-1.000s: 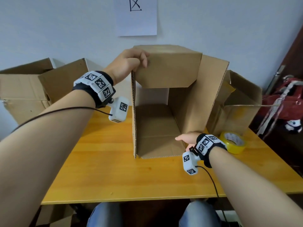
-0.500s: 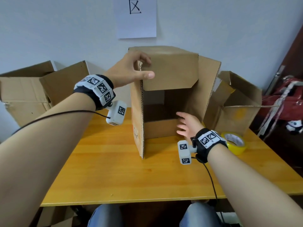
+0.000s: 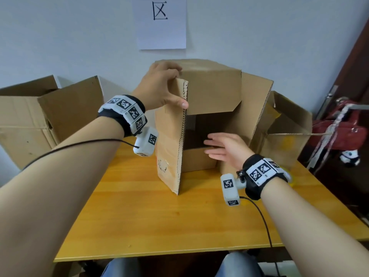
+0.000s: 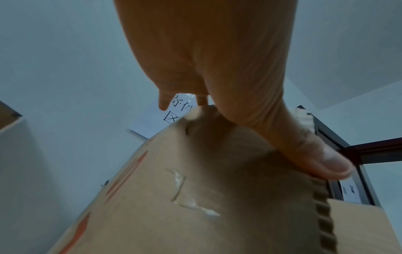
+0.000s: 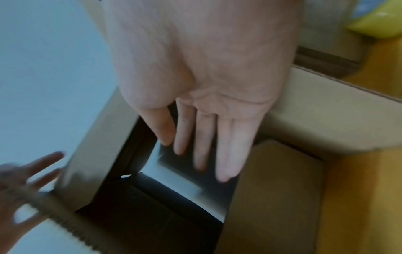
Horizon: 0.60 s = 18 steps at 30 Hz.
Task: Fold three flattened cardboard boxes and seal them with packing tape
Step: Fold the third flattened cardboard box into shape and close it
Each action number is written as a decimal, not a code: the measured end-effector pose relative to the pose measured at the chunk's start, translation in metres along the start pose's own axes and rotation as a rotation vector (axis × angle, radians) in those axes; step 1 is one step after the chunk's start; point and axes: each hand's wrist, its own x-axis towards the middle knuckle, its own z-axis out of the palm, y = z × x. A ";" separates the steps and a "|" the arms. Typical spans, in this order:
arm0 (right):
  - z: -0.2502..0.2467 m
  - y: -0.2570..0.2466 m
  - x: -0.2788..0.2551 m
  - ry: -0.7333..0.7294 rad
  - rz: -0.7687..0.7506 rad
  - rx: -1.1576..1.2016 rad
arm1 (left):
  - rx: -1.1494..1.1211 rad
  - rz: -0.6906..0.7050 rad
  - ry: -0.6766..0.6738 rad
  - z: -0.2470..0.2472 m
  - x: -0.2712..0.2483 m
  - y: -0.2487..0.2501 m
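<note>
The cardboard box [image 3: 211, 108] lay on its side in the middle of the wooden tabletop [image 3: 159, 216], its open end facing the person. In the head view the left hand [image 3: 159, 84] gripped the top of the near side flap [image 3: 171, 140], thumb on the flap's corrugated edge and fingers curled over the box's upper corner. The right hand [image 3: 225, 150] hovered at the opening with fingers straight and slightly spread, holding nothing. Two more boxes stood against the wall, one at the left [image 3: 40, 116] and one at the right [image 3: 285, 128]. A sheet of paper [image 3: 161, 23] on the wall bore the character "区". A red bag [image 3: 343, 128] hung at the far right.

From the left wrist, the thumb [image 4: 304, 147] pressed the flap's ridged edge; orange print ran along the cardboard, unreadable, and torn label residue [image 4: 189, 197] showed.

From the right wrist, the straight fingers [image 5: 204, 137] reached toward the dark interior, and a yellow tape roll [image 5: 378, 22] sat at the upper right.
</note>
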 end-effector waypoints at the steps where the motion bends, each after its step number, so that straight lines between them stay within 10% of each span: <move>1: 0.002 -0.010 -0.008 0.014 -0.089 -0.036 | -0.003 -0.009 0.005 0.003 0.002 0.001; 11: -0.003 -0.052 -0.033 0.740 -1.006 -0.267 | 0.138 -0.190 0.155 0.025 0.013 0.013; 18: -0.013 -0.026 -0.019 0.695 -0.740 -0.484 | 0.277 -0.336 0.216 0.014 0.014 0.004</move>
